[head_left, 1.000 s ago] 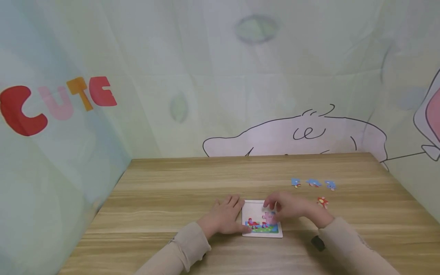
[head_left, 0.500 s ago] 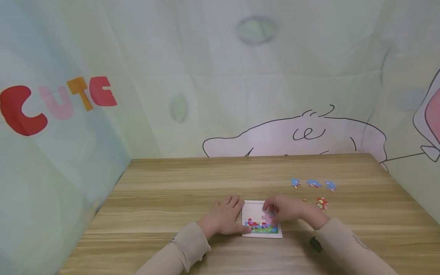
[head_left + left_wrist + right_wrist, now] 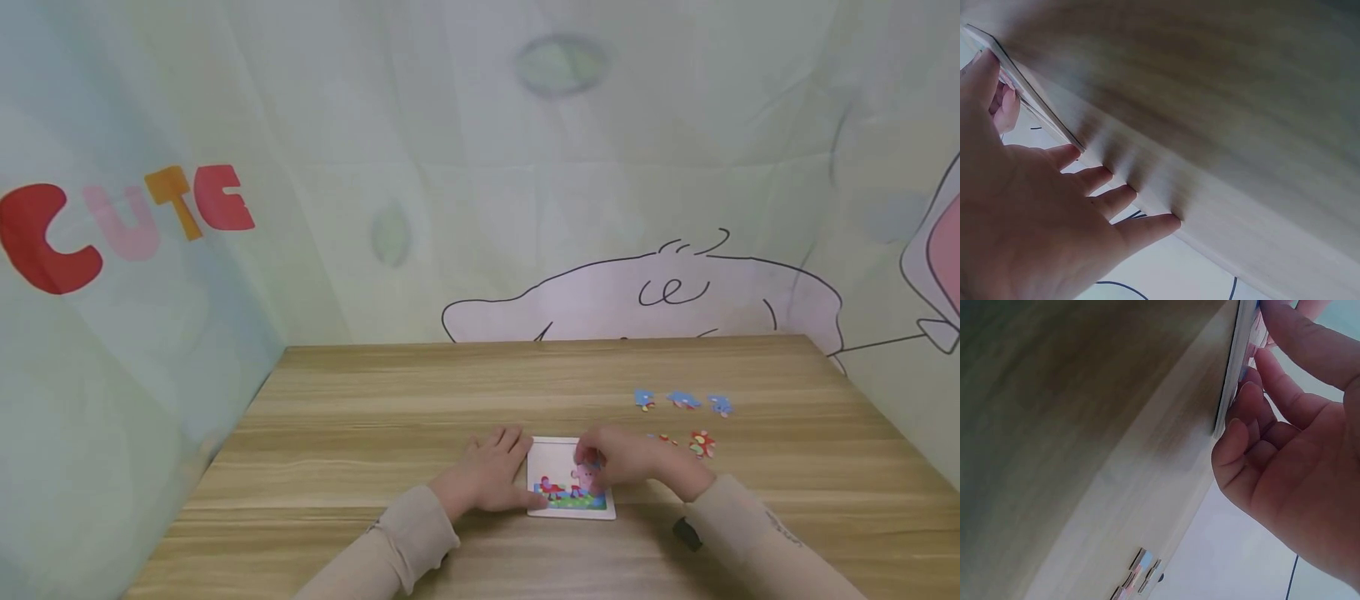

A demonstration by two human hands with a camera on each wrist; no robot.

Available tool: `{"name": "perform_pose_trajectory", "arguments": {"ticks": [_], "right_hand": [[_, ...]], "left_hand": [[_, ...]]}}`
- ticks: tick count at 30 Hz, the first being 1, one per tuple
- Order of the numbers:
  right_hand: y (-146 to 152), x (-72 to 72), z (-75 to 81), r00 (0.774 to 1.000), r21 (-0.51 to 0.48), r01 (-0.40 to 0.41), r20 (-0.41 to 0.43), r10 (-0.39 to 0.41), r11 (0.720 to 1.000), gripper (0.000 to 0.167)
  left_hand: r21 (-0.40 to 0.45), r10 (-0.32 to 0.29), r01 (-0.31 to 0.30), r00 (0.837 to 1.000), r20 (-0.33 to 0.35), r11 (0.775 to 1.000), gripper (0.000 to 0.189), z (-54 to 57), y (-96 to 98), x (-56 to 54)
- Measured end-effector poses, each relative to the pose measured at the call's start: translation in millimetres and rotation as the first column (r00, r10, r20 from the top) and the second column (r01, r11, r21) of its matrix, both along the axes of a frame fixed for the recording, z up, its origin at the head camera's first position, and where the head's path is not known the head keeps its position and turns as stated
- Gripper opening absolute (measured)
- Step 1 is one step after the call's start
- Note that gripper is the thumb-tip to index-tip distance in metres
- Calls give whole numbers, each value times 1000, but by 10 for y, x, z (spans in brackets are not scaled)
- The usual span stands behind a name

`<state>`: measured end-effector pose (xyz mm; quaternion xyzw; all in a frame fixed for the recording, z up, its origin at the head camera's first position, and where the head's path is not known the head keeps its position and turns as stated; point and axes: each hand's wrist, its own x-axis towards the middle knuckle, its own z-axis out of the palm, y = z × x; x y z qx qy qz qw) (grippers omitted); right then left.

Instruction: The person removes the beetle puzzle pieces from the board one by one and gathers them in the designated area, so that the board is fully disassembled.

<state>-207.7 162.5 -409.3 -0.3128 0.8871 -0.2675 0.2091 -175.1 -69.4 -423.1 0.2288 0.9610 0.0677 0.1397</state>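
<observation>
In the head view a white-framed jigsaw board point(image 3: 551, 460) lies flat on the table, its lower part filled with green and red picture. On its right side sits a puzzle piece point(image 3: 583, 476) showing a pink pig face. My right hand point(image 3: 626, 457) reaches over from the right, thumb and forefinger at this piece's edges, the other fingers curled in the right wrist view. Part of the piece is hidden by the hand. My left hand point(image 3: 491, 473) lies spread at the board's left edge, thumb on its lower left corner and fingertips touching the wood.
Three blue puzzle pieces point(image 3: 683, 400) lie in a row at the back right of the wooden table point(image 3: 390, 400). Closer in are a red piece point(image 3: 702, 443) and another piece point(image 3: 666, 439) partly behind the right wrist. A printed cloth point(image 3: 450, 167) hangs behind the table.
My right hand has shifted slightly left and down over the pig-face piece, uncovering more of a loose piece behind the wrist. The left hand and the board stay put.
</observation>
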Motion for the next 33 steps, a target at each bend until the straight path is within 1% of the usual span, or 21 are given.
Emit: {"name": "perform_pose_trajectory", "arguments": {"ticks": [7, 17, 26, 33], "right_hand": [[17, -6, -28, 999, -22, -30, -24, 29, 999, 26], [21, -5, -27, 1000, -33, -14, -3, 13, 999, 28], [64, -17, -71, 1000, -69, -24, -16, 23, 997, 27], [76, 3, -56, 999, -78, -26, -25, 24, 997, 24]], "left_hand": [[-1, -8, 8, 1000, 5, 1000, 95, -18, -7, -10], [5, -1, 1, 1000, 17, 1000, 94, -21, -4, -24], [-3, 0, 0, 1000, 11, 1000, 95, -32, 1, -33], [2, -1, 1, 1000, 16, 1000, 95, -36, -1, -31]]}}
